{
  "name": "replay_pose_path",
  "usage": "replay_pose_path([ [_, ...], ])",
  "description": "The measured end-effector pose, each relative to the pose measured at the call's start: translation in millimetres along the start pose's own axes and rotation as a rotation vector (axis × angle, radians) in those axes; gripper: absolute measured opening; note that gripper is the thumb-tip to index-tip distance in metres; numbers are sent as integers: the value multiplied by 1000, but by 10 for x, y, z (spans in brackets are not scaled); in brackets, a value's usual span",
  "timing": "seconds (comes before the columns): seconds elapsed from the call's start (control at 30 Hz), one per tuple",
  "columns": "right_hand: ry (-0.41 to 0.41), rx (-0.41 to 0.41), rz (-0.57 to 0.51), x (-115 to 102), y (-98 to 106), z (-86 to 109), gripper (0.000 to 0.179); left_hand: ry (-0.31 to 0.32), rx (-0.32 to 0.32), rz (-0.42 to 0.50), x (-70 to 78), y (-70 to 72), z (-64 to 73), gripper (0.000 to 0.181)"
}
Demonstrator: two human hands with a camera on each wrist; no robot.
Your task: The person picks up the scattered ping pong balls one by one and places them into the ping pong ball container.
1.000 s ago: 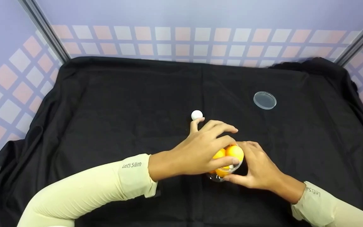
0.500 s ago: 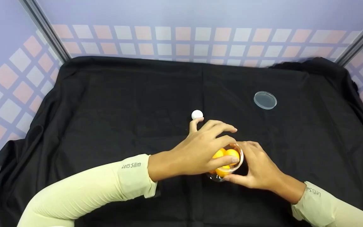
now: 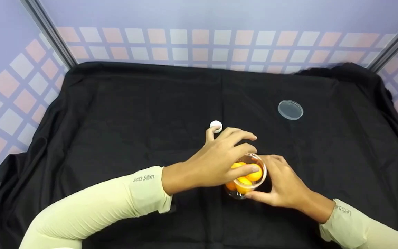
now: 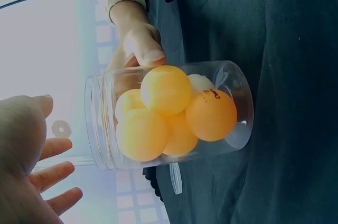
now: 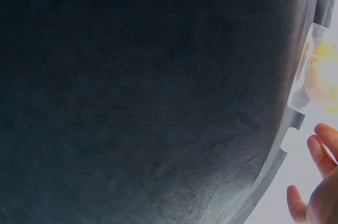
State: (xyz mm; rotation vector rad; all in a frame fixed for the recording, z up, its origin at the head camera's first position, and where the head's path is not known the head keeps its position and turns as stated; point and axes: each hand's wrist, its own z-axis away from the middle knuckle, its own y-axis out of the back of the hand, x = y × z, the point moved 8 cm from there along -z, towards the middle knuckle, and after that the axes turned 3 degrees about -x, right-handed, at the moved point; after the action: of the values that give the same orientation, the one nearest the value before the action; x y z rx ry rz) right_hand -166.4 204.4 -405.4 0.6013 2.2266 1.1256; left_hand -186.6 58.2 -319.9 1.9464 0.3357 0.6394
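Note:
My right hand (image 3: 282,183) grips the side of a clear plastic jar (image 4: 100,123), its mouth uncovered. Inside lie several orange table tennis balls (image 4: 166,90), with a white ball (image 4: 199,82) low among them. Above the mouth, my left hand (image 3: 218,162) spreads its fingers and holds nothing; its thumb overlaps the opening in the head view. The left wrist view shows these fingers apart from the rim. Another white ball (image 3: 215,123) sits on the black cloth, partly covered by the left little finger.
A clear round lid (image 3: 290,110) lies flat on the black cloth (image 3: 150,110) at the back right. Panels with pink and white squares (image 3: 178,48) stand behind and at both sides.
An orange ball at the jar's mouth beneath the left hand has dropped inside among the others. My left hand has shifted slightly up and away; the right hand has stayed in place.

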Motion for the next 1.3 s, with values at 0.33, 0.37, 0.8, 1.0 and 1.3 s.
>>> replay_pose_path([
  [0.33, 15, 17, 5, -6, 1, 0, 87, 51, 25, -28, -286, 6, -85, 40],
  [0.37, 15, 17, 4, -6, 0, 0, 87, 62, 25, -27, -328, 7, -95, 41],
  [0.8, 3, 17, -12, 7, -16, 9, 84, 257, 26, -36, -942, 53, -283, 43],
  [1.0, 4, 18, -6, -1, -15, 15, 83, 347, 26, -16, -1240, 39, -341, 43],
  [1.3, -23, 2, -10, 12, -15, 12, 83, 476, 17, -32, -1672, -41, -356, 45],
])
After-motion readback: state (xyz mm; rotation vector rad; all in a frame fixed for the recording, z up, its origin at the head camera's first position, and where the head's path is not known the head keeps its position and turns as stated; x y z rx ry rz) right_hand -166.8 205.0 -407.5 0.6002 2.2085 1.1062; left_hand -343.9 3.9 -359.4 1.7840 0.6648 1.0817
